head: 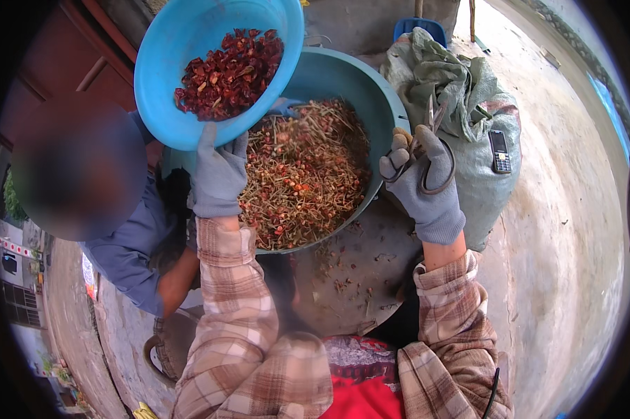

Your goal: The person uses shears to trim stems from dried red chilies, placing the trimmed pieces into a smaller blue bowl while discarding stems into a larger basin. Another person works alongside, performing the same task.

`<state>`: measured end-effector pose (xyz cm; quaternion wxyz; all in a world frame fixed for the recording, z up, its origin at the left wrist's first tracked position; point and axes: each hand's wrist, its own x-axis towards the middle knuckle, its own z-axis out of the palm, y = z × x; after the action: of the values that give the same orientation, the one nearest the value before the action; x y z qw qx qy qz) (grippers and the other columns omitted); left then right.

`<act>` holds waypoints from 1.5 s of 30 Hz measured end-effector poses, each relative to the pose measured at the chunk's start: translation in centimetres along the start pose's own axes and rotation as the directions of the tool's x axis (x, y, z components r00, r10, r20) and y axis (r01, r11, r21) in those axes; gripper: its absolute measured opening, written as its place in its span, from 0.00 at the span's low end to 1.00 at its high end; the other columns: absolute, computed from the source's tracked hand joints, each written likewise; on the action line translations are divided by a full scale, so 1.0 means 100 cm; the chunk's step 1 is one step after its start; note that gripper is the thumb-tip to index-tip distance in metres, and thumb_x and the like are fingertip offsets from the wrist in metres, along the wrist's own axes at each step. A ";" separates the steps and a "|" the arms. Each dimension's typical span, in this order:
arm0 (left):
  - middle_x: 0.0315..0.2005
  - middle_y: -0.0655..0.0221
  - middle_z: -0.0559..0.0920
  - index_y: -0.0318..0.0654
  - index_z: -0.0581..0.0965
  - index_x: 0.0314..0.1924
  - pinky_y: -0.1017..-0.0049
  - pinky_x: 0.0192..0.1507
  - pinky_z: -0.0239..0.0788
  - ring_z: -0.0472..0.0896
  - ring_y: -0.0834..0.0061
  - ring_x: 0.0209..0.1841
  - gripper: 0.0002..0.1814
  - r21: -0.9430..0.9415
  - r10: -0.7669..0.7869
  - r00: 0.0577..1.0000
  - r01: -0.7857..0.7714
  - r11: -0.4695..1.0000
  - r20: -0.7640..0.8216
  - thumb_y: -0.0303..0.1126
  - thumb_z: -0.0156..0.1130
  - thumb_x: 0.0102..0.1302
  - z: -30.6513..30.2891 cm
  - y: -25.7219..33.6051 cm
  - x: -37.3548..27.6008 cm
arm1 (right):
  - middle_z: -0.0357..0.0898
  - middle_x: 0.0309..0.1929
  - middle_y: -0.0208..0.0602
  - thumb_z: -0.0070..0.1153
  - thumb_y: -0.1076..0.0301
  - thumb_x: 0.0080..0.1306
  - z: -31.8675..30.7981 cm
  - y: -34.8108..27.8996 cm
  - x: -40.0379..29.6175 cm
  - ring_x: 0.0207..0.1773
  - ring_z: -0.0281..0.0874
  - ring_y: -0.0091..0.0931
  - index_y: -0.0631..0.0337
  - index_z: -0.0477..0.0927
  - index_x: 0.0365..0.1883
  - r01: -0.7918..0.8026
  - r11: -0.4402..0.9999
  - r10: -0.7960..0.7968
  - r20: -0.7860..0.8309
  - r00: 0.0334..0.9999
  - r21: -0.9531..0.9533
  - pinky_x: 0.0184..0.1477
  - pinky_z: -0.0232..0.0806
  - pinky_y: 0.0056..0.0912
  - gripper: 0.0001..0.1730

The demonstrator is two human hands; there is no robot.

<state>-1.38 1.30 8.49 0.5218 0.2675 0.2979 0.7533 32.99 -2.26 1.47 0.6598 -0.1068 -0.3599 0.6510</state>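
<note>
My left hand point(219, 175), in a grey work glove, grips the near rim of a light-blue plastic basin point(160, 78). The basin is tilted towards me, with dried red chilli pieces point(231, 73) gathered in it. It hangs over the left side of a large teal tub point(383, 99) and hides part of it. Chilli stems, seeds and red bits point(304, 183) fill the tub's lower part. To the right of the tub's rim, my gloved right hand point(425, 183) holds a pair of scissors point(437, 112), fingers through the dark handle loops, blades pointing up and away from me.
A pale green woven sack point(482, 204) stands at the right, carrying a keypad phone point(499, 152). Behind it is a blue dustpan point(419, 29). At the left sits a person in a blue shirt point(131, 256), near a wicker basket point(171, 343). Scraps litter the concrete floor point(346, 298).
</note>
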 end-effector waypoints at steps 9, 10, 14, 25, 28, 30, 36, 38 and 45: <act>0.51 0.65 0.82 0.37 0.76 0.55 0.69 0.64 0.81 0.83 0.68 0.56 0.19 -0.014 -0.036 0.999 0.036 0.999 -0.002 0.40 0.70 0.73 -0.004 0.000 0.004 | 0.71 0.70 0.40 0.43 0.91 0.73 0.004 -0.005 0.000 0.60 0.78 0.21 0.44 0.63 0.75 -0.034 0.999 0.033 -0.069 0.997 -0.015 0.70 0.74 0.48 0.38; 0.51 0.65 0.82 0.37 0.76 0.54 0.68 0.64 0.81 0.83 0.67 0.56 0.19 -0.019 -0.038 0.999 0.038 0.999 0.002 0.40 0.69 0.73 -0.004 -0.001 0.005 | 0.71 0.70 0.41 0.43 0.91 0.72 0.002 -0.003 -0.001 0.60 0.78 0.21 0.44 0.63 0.75 -0.012 0.997 0.008 -0.051 0.999 -0.071 0.70 0.74 0.48 0.38; 0.50 0.64 0.82 0.36 0.76 0.54 0.67 0.65 0.81 0.84 0.66 0.55 0.18 -0.024 -0.062 0.998 0.061 0.998 -0.009 0.40 0.68 0.74 -0.010 -0.002 0.008 | 0.70 0.71 0.42 0.40 0.92 0.71 -0.001 0.007 -0.004 0.61 0.78 0.21 0.44 0.62 0.75 0.126 0.936 -0.110 0.067 0.992 -0.328 0.69 0.74 0.46 0.39; 0.53 0.63 0.80 0.36 0.73 0.58 0.69 0.63 0.83 0.82 0.67 0.58 0.22 0.040 -0.010 1.000 0.011 0.999 -0.013 0.40 0.69 0.73 -0.015 -0.005 0.006 | 0.71 0.70 0.39 0.40 0.92 0.71 -0.001 0.001 -0.002 0.60 0.78 0.20 0.45 0.64 0.75 -0.087 0.995 0.084 -0.065 0.994 -0.044 0.69 0.75 0.44 0.39; 0.53 0.62 0.80 0.36 0.73 0.58 0.70 0.61 0.84 0.82 0.67 0.57 0.23 0.028 -0.021 1.000 0.022 0.999 -0.021 0.39 0.70 0.72 -0.007 -0.003 0.001 | 0.71 0.70 0.39 0.41 0.92 0.71 0.004 -0.004 -0.002 0.60 0.78 0.20 0.45 0.65 0.74 -0.110 0.994 0.110 -0.103 0.989 0.007 0.68 0.75 0.44 0.38; 0.52 0.62 0.80 0.35 0.73 0.58 0.71 0.60 0.85 0.83 0.67 0.56 0.22 0.027 -0.017 0.998 0.019 0.999 -0.056 0.39 0.70 0.72 0.002 -0.003 -0.005 | 0.71 0.70 0.39 0.41 0.92 0.71 0.005 -0.002 -0.007 0.60 0.78 0.20 0.45 0.64 0.74 -0.044 0.996 0.040 -0.054 0.998 -0.072 0.68 0.75 0.44 0.38; 0.53 0.62 0.79 0.34 0.73 0.57 0.72 0.61 0.84 0.82 0.68 0.56 0.22 -0.001 -0.071 0.997 0.071 0.997 0.008 0.38 0.69 0.73 -0.001 -0.011 -0.001 | 0.70 0.71 0.43 0.40 0.92 0.71 0.007 0.004 -0.012 0.61 0.77 0.22 0.45 0.62 0.75 0.127 0.947 -0.109 0.077 0.991 -0.296 0.69 0.75 0.47 0.39; 0.54 0.62 0.79 0.33 0.73 0.57 0.71 0.62 0.84 0.83 0.68 0.56 0.21 -0.008 -0.091 0.996 0.091 0.996 0.012 0.38 0.68 0.74 0.003 -0.018 0.000 | 0.69 0.71 0.43 0.41 0.92 0.71 0.006 0.005 -0.012 0.61 0.77 0.22 0.45 0.61 0.76 0.132 0.939 -0.116 0.070 0.991 -0.318 0.69 0.74 0.47 0.39; 0.57 0.59 0.78 0.32 0.71 0.61 0.62 0.66 0.81 0.80 0.62 0.60 0.20 -0.065 -0.222 0.973 0.218 0.974 -0.062 0.36 0.63 0.78 0.003 -0.044 0.016 | 0.70 0.71 0.44 0.41 0.92 0.72 -0.006 0.005 -0.008 0.61 0.77 0.22 0.45 0.62 0.75 0.061 0.978 -0.053 0.046 0.998 -0.202 0.69 0.75 0.47 0.39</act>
<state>1.06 4.05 5.64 0.5991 0.1916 0.3213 0.7079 33.04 -2.80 0.47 0.6564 -0.1502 -0.4405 0.5938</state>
